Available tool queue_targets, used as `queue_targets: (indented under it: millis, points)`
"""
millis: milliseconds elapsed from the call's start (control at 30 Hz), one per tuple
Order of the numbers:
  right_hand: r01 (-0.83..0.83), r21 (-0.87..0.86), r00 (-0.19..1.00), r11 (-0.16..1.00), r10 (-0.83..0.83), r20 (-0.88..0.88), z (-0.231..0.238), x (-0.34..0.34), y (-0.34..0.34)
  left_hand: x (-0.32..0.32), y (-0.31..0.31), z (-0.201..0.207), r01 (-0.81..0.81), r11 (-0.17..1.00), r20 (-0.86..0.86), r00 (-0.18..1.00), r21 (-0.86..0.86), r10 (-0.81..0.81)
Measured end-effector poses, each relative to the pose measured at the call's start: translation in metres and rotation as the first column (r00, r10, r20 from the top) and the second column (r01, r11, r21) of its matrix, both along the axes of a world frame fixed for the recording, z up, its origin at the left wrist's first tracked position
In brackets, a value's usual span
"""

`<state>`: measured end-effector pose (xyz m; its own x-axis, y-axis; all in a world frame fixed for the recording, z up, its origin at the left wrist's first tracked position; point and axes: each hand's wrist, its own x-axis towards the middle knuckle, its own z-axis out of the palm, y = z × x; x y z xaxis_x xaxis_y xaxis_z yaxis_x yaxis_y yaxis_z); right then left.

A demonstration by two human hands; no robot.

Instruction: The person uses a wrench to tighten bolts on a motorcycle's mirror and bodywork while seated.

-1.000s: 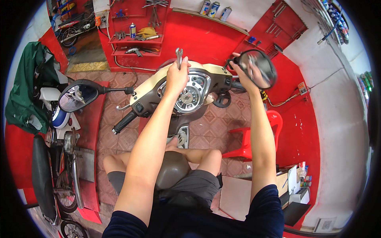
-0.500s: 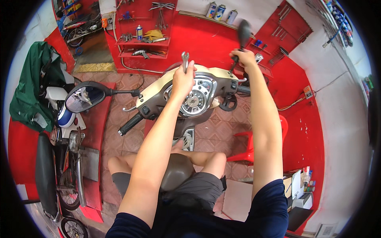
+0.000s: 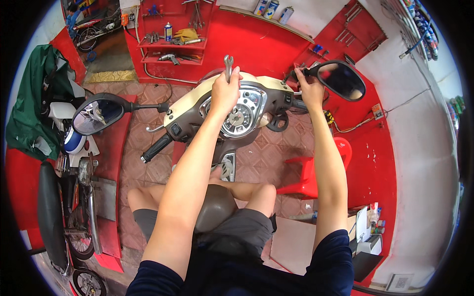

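My left hand [image 3: 225, 94] is closed round an open-end wrench [image 3: 228, 63], whose jaw sticks up past the fingers. That hand is over the scooter's round instrument cluster [image 3: 238, 121]. Out at the right handlebar, my right hand [image 3: 310, 89] grips the stem of a black side mirror [image 3: 341, 80], its glass facing me. The stem's lower end is near the mount on the cream handlebar cover [image 3: 269, 83]; whether it is seated there I cannot tell. On the left side of the handlebar, the other mirror [image 3: 98, 113] stands on its stem, above the black left grip [image 3: 157, 151].
Beyond the scooter, red wall shelves [image 3: 173, 43] carry tools and a spray can. A red plastic chair [image 3: 316, 172] stands at right. Another motorcycle [image 3: 53, 212] and a green cover [image 3: 37, 106] are on the left. Spray cans [image 3: 271, 9] line a high ledge.
The mirror in my right hand has swung from upright to tilted out to the right, and its glass now shows. My right hand is slightly lower; my left still holds the wrench.
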<state>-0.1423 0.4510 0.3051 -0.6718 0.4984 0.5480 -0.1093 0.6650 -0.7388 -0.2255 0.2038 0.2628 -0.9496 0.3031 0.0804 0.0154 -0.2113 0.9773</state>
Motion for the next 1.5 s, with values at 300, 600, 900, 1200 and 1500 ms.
queue_targets:
  millis: [300,600,900,1200,1500]
  points:
    - [-0.029,0.587,0.961,0.809,-0.14,0.24,0.03,-0.036,-0.031,0.0,0.0,-0.002,-0.021,0.999,-0.057,0.998,-0.05,0.018]
    - [0.12,-0.226,0.78,0.967,0.048,0.624,0.046,-0.071,0.027,0.004,0.002,0.006,0.025,1.0,0.024,0.999,0.018,-0.026]
    - [-0.275,-0.699,0.912,0.66,0.41,0.028,0.015,-0.003,0.026,0.005,0.002,0.006,0.016,1.0,0.032,0.999,0.001,-0.016]
    - [-0.059,0.5,0.997,0.864,0.027,0.071,0.014,-0.019,0.004,0.005,0.005,0.002,0.024,1.0,0.008,1.0,-0.003,-0.024]
    - [0.12,-0.347,0.753,0.93,0.143,0.642,0.047,-0.072,0.022,0.003,0.001,0.004,0.027,0.999,0.041,0.999,0.037,-0.028]
